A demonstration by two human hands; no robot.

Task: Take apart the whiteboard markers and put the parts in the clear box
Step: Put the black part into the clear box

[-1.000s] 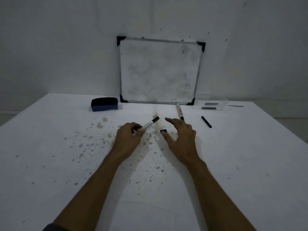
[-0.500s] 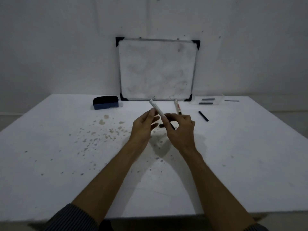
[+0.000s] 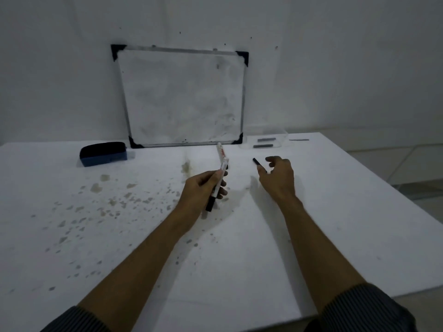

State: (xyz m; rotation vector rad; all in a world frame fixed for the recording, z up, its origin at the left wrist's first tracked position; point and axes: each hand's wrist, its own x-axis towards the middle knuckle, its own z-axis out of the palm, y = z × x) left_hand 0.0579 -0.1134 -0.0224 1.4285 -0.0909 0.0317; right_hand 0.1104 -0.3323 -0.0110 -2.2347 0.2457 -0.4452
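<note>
My left hand (image 3: 203, 188) grips a white whiteboard marker (image 3: 219, 180), held steeply with its black end down, just above the table. A second white marker (image 3: 219, 149) lies flat behind it, near the whiteboard. My right hand (image 3: 279, 176) hovers to the right with fingers apart and holds nothing; its thumb is over a short black marker part (image 3: 256, 161) that lies on the table. The clear box (image 3: 280, 135) stands at the back right with two dark grey parts (image 3: 263, 146) inside.
A whiteboard (image 3: 184, 97) leans on the wall at the back. A blue and black eraser (image 3: 103, 150) lies back left. A thin dark piece (image 3: 299, 140) lies right of the box. Stains speckle the white table (image 3: 72, 236); its right edge is near.
My right hand let go of the marker and moved right, over the black part. My left hand turned the marker so that its black end points down.
</note>
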